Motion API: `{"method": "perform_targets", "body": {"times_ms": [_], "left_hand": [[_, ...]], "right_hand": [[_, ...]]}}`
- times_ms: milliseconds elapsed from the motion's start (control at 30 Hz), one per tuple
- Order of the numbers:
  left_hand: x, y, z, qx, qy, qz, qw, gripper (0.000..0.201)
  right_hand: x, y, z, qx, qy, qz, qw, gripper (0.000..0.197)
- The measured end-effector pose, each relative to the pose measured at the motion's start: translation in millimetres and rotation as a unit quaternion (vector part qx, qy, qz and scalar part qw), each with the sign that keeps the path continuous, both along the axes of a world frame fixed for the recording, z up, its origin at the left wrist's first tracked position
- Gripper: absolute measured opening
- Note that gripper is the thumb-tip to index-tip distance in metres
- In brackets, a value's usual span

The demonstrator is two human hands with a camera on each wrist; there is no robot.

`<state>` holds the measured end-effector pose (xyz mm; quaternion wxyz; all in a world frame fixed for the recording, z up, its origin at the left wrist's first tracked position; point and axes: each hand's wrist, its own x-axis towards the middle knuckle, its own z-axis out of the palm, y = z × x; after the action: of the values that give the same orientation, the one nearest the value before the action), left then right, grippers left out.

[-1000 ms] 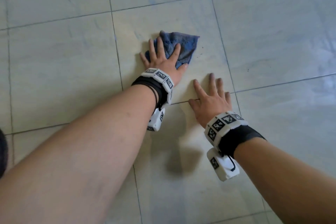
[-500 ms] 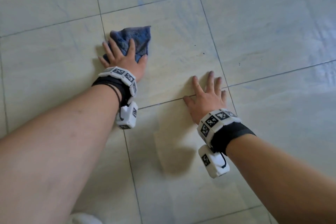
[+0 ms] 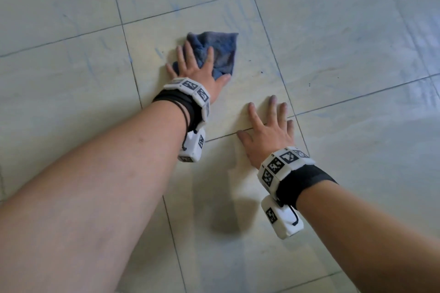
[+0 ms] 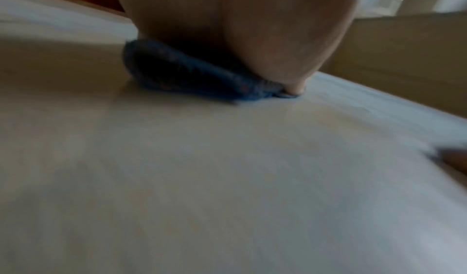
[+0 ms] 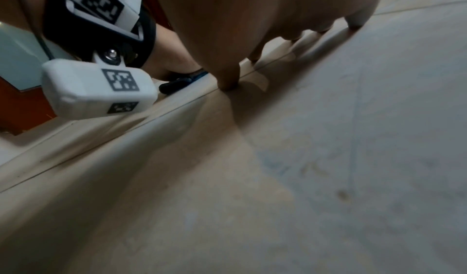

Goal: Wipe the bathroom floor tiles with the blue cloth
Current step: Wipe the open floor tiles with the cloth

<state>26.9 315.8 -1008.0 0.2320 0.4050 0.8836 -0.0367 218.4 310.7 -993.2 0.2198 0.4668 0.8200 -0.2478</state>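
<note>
A crumpled blue cloth (image 3: 221, 52) lies on the pale floor tiles (image 3: 333, 38). My left hand (image 3: 197, 66) presses flat on it with straight, spread fingers; the near part of the cloth is hidden under the palm. In the left wrist view the cloth (image 4: 192, 78) bulges out from under the palm, blurred by motion. My right hand (image 3: 269, 128) rests flat on the bare tile to the right and nearer to me, fingers spread, holding nothing. In the right wrist view its fingertips (image 5: 228, 85) touch the floor beside a grout line.
Grey grout lines (image 3: 128, 43) cross the floor between large tiles. Faint blue streaks (image 3: 176, 7) mark the tile beyond the cloth, and small dark specks (image 3: 262, 71) lie to its right. A low wall edge (image 4: 404, 58) shows in the left wrist view.
My left hand slid the cloth leftward across the tile, then back to the right toward my right hand. The right hand has stayed planted on the floor.
</note>
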Motion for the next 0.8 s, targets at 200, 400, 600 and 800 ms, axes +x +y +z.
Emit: {"method": "perform_targets", "body": {"times_ms": [200,400,600,800], "left_hand": [[-24,-4,3,-0.028,0.029,0.094,0.995,0.093],[46,17,4,-0.001,-0.008,-0.015,1.000,0.102],[38,17,14,-0.006,-0.047,-0.042,0.998,0.090],[25,11,6,0.019,-0.022,-0.188,0.982,0.063]], "right_hand": [[0,1,2,-0.009,-0.004,-0.002,1.000,0.068],[0,0,0,0.006,-0.010,0.007,1.000,0.068],[1,-1,-4,0.008,-0.008,0.004,1.000,0.068],[3,-3,-7,0.019,0.008,0.001,1.000,0.067]]}}
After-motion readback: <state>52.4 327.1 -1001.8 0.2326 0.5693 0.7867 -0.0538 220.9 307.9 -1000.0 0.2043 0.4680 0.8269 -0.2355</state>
